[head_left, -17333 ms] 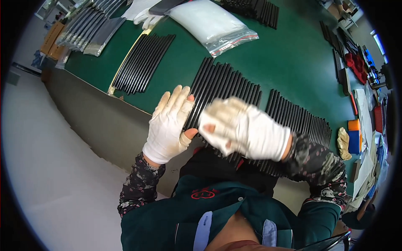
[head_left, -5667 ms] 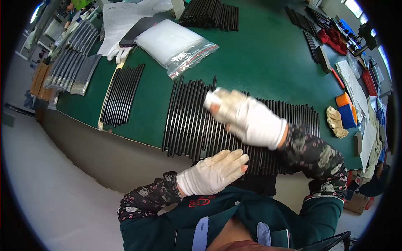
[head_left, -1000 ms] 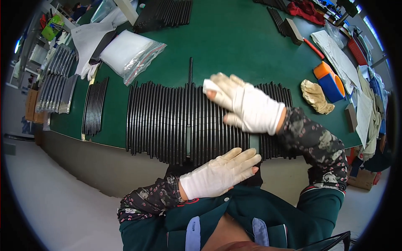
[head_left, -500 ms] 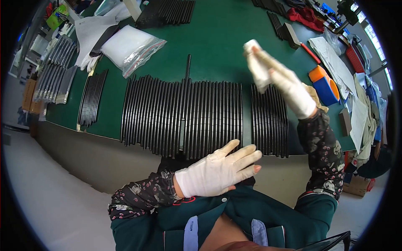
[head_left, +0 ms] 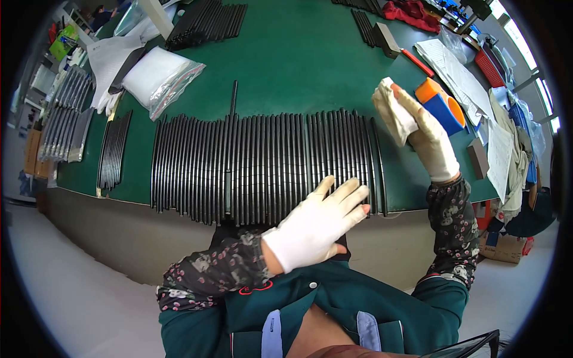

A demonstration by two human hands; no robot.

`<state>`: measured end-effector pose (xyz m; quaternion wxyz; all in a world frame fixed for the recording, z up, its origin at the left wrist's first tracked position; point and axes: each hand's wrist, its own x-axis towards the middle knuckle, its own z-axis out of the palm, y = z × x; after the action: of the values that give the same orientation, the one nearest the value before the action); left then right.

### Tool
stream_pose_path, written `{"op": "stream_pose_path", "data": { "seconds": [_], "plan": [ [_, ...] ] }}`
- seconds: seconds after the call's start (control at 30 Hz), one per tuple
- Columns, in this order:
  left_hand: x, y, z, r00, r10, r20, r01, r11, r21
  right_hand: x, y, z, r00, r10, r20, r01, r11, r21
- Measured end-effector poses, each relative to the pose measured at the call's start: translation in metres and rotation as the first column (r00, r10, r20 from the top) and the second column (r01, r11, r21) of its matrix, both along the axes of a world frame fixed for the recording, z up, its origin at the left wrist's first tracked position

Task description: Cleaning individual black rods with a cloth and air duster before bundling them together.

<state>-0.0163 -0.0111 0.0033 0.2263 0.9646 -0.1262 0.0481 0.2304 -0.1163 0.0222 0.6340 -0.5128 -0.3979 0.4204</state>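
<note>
The left hand [head_left: 319,230] spreads its fingers over the near ends of the rods [head_left: 267,161] on the surface [head_left: 298,65]; the right hand [head_left: 434,148] grips a cloth [head_left: 394,114].

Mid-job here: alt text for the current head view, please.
The right gloved hand holds a crumpled cloth to the right of black rods lined up on a green table; the left gloved hand is spread over some near ends.

one wide head-worn fisheye view looks down closely over the green table [head_left: 286,65] and wearer's chest [head_left: 292,295].
</note>
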Motion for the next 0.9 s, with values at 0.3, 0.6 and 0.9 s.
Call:
{"op": "stream_pose_path", "data": {
  "seconds": [0.3,0.6,0.9],
  "plan": [
    [-0.005,0.001,-0.009,0.973,-0.195,-0.121,0.188,0.980,-0.070,-0.052,0.021,-0.018,0.026,0.286,0.958,-0.395,0.883,-0.253],
    [-0.014,-0.001,-0.019,0.953,-0.183,-0.240,0.139,0.972,-0.191,-0.077,0.034,-0.019,0.070,0.379,0.923,-0.543,0.791,-0.284],
    [-0.008,0.003,0.002,0.965,-0.247,-0.092,0.242,0.968,-0.065,-0.003,0.061,-0.010,0.912,0.284,0.295,-0.273,0.959,-0.078]
  ]
}}
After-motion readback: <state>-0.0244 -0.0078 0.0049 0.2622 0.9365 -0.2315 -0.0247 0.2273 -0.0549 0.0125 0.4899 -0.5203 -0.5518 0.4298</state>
